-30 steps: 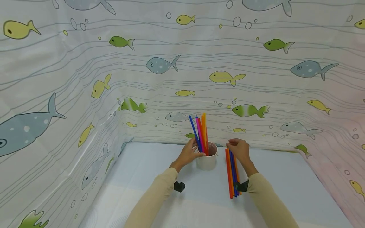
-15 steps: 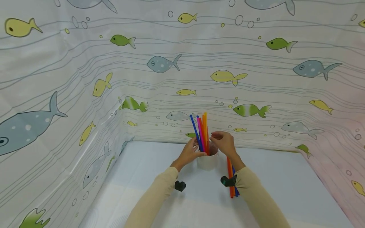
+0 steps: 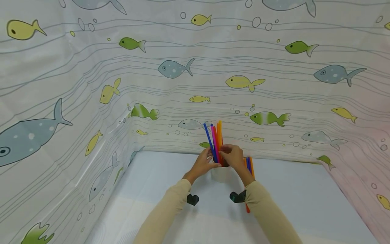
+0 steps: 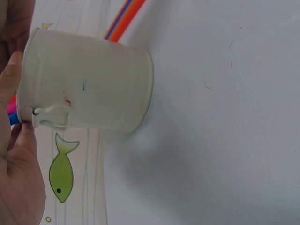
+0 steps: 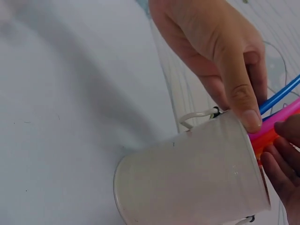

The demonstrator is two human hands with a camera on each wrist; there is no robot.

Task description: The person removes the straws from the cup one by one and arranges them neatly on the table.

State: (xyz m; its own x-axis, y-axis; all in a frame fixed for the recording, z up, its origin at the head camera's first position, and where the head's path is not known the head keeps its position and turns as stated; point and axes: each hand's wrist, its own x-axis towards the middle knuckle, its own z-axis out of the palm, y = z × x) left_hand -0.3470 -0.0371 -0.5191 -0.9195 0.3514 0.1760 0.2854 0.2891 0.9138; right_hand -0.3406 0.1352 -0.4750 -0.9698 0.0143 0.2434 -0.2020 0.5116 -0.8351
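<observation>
Straws in blue, pink, red and orange lean in a white cup standing upright on a table. The left hand grips the cup's rim; the right hand reaches the straws above its mouth, though whether it pinches 1 cannot be told. Loose sticks lie just beside, partly hidden by the right arm.

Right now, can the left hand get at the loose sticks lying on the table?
Probably not directly: the left hand is occupied at the white cup, and the right hand stands between it and the loose sticks, which the right sleeve partly covers.
</observation>
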